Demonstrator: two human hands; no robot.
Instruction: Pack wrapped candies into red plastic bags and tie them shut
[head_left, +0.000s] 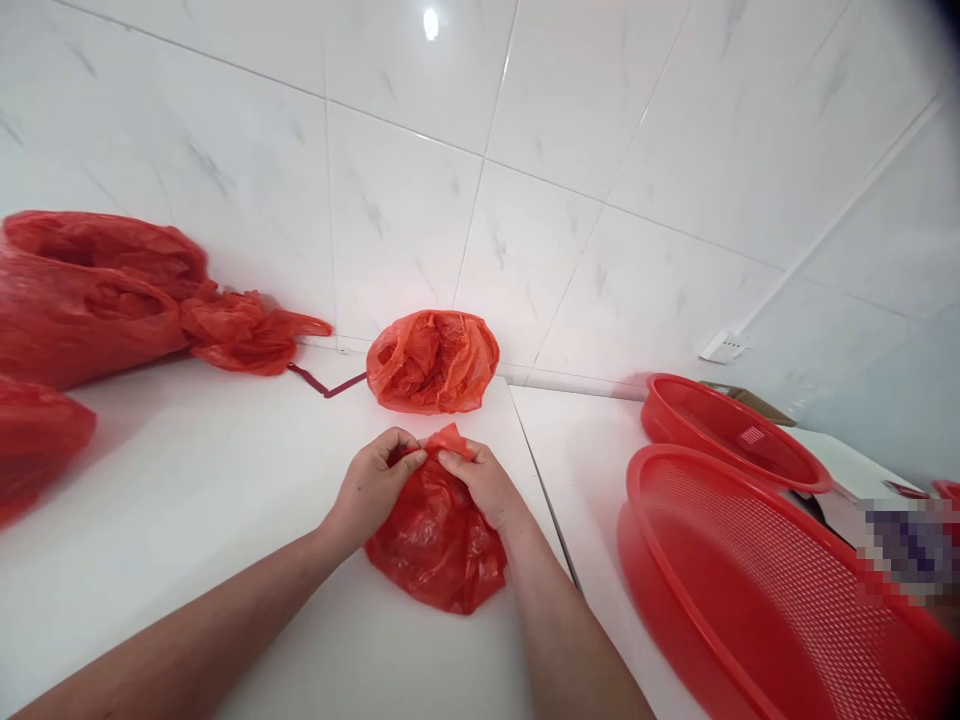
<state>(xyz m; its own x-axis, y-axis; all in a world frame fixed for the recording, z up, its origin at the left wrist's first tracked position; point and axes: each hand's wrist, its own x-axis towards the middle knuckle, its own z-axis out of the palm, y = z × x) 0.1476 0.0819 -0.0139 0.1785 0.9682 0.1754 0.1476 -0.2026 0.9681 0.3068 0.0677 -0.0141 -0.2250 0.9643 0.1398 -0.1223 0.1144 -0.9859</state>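
A red plastic bag (450, 545) rests on the white table in front of me, its body rounded and crinkled. Both hands pinch its gathered top. My left hand (375, 485) is closed, thumb and forefinger together on the upper left of the bag. On the other side, my right hand (484, 480) is closed on the bag's top, with a short tuft of plastic sticking up between the two hands. What the bag contains cannot be made out. Just behind it sits an open red plastic bag (433, 362), crumpled inward at its mouth.
Large filled red bags (82, 310) stand along the wall at left, and part of another red bag (41, 445) lies nearer. To the right are a big red mesh basket (742, 560) and a second red basket (720, 425). A dark red strip (326, 390) lies by the tiled wall.
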